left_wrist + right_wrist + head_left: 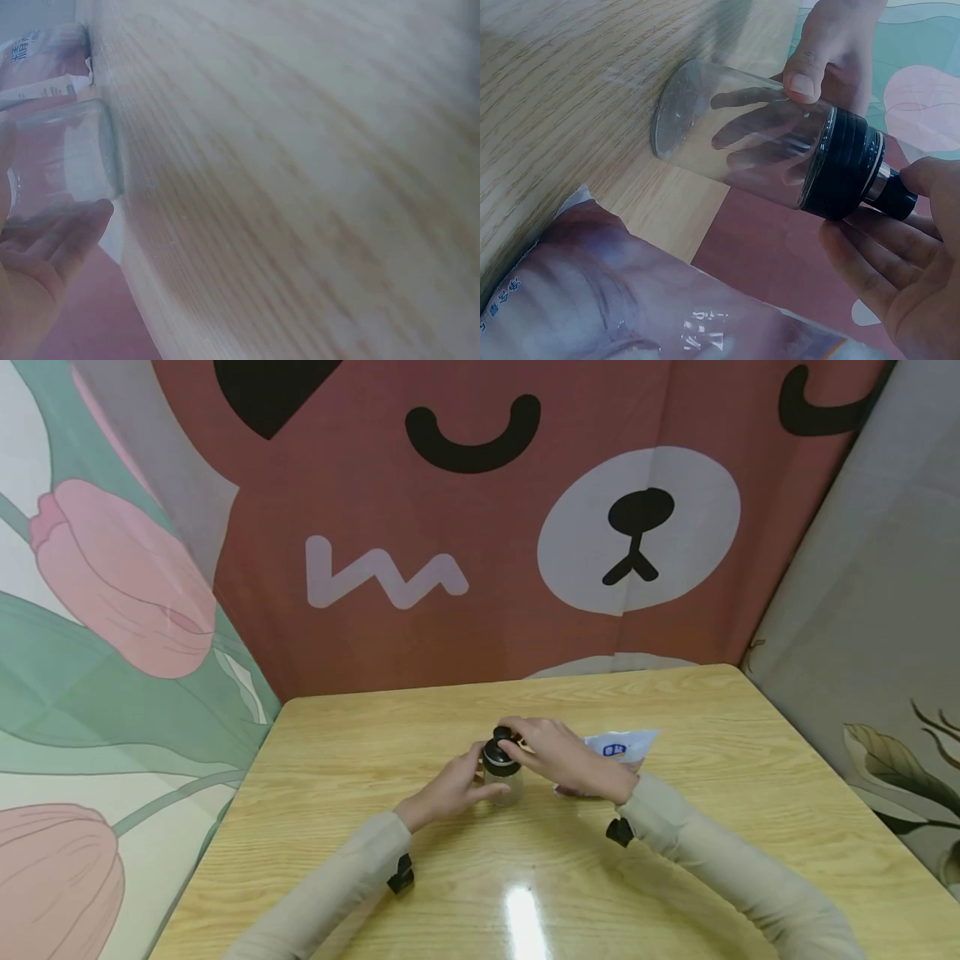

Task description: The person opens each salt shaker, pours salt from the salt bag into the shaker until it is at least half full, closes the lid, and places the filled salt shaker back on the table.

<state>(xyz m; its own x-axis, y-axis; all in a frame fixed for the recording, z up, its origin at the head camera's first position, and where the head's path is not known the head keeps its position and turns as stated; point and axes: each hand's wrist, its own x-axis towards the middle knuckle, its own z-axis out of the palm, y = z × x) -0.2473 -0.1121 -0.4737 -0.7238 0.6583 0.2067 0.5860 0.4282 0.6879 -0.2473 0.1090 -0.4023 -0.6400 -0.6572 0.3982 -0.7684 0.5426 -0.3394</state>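
A clear glass jar (697,135) with a black lid (840,165) stands upright on the wooden table. No contents show through its glass. My left hand (453,789) grips the jar from the left, its thumb on the near side and its fingers seen through the glass in the right wrist view. On top, my right hand (555,752) pinches the black knob (892,193) of the lid between thumb and fingers. In the left wrist view, the jar's base meets the tabletop, and only part of the left hand (45,277) appears.
A printed plastic bag (622,747) sits just right of the jar, partly behind my right forearm. Pale wood tabletop (360,735) surrounds them. Patterned curtains (487,635) hang behind the table and along its sides. Small black devices (401,874) are strapped at both wrists.
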